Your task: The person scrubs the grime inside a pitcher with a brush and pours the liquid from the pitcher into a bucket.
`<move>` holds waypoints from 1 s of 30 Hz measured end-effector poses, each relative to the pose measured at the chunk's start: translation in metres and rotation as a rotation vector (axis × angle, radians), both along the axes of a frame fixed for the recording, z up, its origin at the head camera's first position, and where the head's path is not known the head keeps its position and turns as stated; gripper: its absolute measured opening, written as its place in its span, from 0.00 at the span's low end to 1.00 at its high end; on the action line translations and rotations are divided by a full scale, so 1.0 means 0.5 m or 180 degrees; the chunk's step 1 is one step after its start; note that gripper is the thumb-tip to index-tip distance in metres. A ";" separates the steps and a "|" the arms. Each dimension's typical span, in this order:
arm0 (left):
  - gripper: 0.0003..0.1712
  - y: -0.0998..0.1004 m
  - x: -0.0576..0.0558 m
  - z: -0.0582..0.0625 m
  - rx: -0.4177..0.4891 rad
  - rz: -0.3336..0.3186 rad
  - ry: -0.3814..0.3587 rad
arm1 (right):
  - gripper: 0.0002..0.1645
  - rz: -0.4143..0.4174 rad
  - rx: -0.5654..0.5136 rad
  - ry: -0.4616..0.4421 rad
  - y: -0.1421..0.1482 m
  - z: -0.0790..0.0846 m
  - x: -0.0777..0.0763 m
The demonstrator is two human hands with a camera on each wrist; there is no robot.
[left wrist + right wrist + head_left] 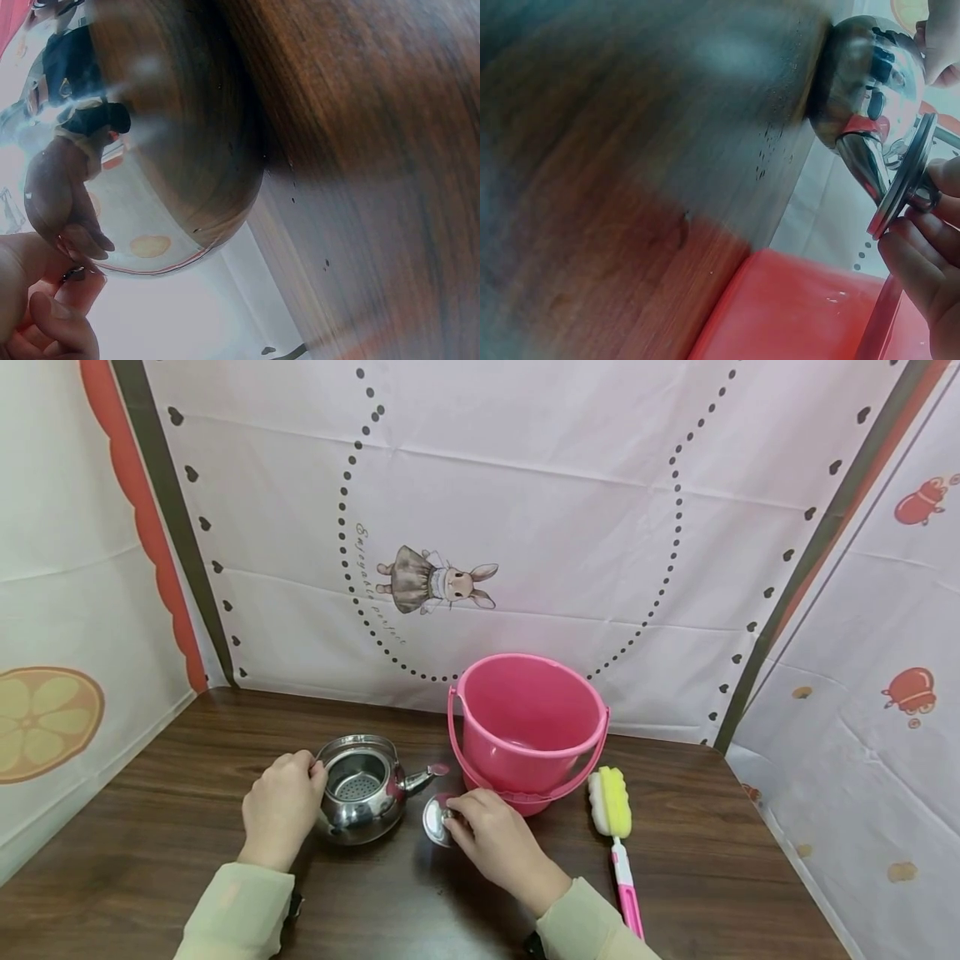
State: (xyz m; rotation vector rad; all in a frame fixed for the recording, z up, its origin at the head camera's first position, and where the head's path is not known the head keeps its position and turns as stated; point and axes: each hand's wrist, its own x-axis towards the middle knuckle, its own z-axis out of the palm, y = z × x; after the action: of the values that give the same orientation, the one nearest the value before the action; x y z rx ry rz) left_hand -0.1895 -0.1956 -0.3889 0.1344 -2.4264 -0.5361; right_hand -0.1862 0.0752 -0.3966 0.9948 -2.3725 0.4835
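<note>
A shiny metal teapot (362, 823) stands uncovered on the table, a perforated strainer (357, 787) visible inside and its spout pointing right. My left hand (283, 802) grips the teapot at its left side, near the rim; in the left wrist view, the curled fingers (64, 315) meet its edge. Just right of the spout, my right hand (498, 842) pinches the knob of a round metal lid (435, 821). The right wrist view shows this lid (906, 176) tilted on edge, in front of the teapot (866, 82); whether it touches the spout, I cannot tell.
Behind my right hand stands a pink bucket (491, 756) with its handle hanging down in front. A sponge brush (617, 806) with a pink and white handle lies right of it. Printed cloth (555, 527) walls in the brown wooden table (712, 877). Water drops (763, 154) dot the tabletop.
</note>
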 end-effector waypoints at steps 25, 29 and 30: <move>0.09 0.000 0.001 0.004 -0.0013 -0.0003 0.0032 | 0.13 -0.0023 0.0080 0.0022 0.020 -0.002 0.000; 0.09 -0.001 0.003 0.003 -0.0009 -0.0017 -0.0002 | 0.12 -0.0037 0.0085 0.0056 0.023 -0.004 0.002; 0.09 -0.001 0.003 0.002 -0.0008 -0.0020 -0.0009 | 0.12 -0.0037 0.0087 0.0056 0.023 -0.005 0.003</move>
State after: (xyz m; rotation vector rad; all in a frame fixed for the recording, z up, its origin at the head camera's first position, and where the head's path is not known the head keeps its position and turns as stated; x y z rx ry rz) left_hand -0.1878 -0.1961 -0.3876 0.1266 -2.4308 -0.5361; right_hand -0.1849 0.0869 -0.3989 0.9928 -2.3738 0.4375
